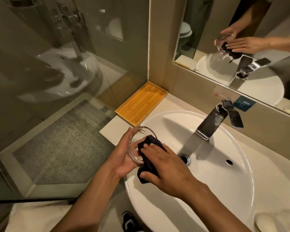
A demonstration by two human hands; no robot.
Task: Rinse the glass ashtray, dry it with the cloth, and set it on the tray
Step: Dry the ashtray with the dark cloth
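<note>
My left hand [122, 154] holds the round glass ashtray [135, 141] on its side over the left rim of the white sink [224, 190]. Its open face turns right. My right hand [164, 166] presses a dark cloth [148, 164] into the ashtray's hollow, fingers spread on the cloth. Part of the cloth hangs below the glass. The bamboo tray [141, 102] lies bare on the counter in the corner behind, left of the sink.
A chrome tap [216, 119] stands at the back of the basin, no water running. A drain [184, 158] sits mid-basin. A mirror [241, 39] covers the wall above. A glass shower partition [65, 64] stands left. A white soap dish [266, 221] sits front right.
</note>
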